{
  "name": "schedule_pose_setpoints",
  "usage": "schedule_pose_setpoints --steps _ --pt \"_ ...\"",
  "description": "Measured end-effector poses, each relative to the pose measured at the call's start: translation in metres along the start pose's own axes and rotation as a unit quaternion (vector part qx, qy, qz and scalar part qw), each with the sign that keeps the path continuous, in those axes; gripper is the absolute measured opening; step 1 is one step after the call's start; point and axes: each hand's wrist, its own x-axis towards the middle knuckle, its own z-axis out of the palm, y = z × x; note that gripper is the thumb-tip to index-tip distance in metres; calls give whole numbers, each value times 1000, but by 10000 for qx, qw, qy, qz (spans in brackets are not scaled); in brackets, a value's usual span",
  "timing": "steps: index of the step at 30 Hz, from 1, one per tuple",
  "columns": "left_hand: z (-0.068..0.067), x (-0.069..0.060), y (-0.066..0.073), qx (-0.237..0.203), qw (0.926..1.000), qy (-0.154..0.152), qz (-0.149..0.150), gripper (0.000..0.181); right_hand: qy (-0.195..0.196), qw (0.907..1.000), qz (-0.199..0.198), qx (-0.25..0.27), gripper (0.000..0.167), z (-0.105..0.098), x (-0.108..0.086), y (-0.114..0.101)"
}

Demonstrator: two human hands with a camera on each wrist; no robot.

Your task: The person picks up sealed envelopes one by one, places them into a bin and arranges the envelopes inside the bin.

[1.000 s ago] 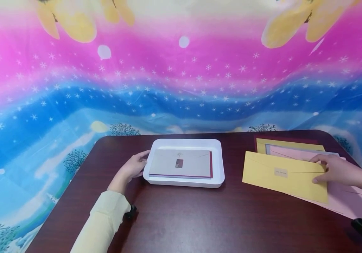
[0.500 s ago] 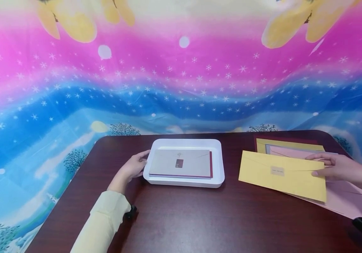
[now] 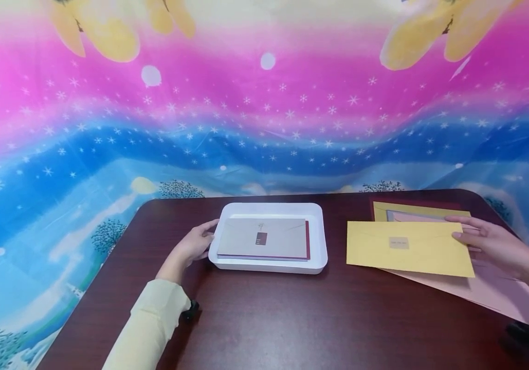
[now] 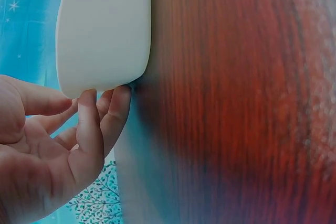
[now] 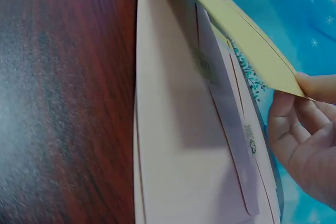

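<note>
A yellow envelope point(image 3: 407, 252) with a small tan label hangs above the pile at the right of the table. My right hand point(image 3: 495, 244) pinches its right end between thumb and fingers, and the right wrist view shows the envelope point(image 5: 247, 40) tilted over the pile. Beneath it lie pink envelopes point(image 3: 500, 290), with another yellow envelope point(image 3: 384, 210) behind. At the left end of the white tray point(image 3: 269, 266), my left hand point(image 3: 195, 242) holds the edge. Its bent fingers point(image 4: 89, 124) touch the tray's outer wall. Inside the tray rests a stack topped by a grey-beige envelope point(image 3: 241, 239).
The dark wooden table point(image 3: 264, 318) carries the tray near its back edge. A colourful printed cloth point(image 3: 264, 128) hangs behind the table. In the right pile, a dark red edge point(image 3: 412, 203) shows at the back.
My right hand has pinched the top yellow envelope, raised it off the pink ones and shifted it slightly left, turning it more level. My left hand and the tray stay put.
</note>
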Motion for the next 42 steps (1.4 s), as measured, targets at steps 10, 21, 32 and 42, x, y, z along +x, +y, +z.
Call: schedule_pose_setpoints --steps 10,21,32,42 --pt "1 1 1 -31 10000 4 6 57 494 9952 -193 817 68 6 3 -4" --pt "1 1 0 -71 9999 11 70 56 960 9711 -109 2182 65 23 5 -33" --pt "0 1 -1 -122 9999 -13 86 56 1044 9662 -114 2355 74 47 21 -59" --pt "0 0 -1 -138 9998 -36 119 56 841 9637 -145 2531 73 78 39 -78"
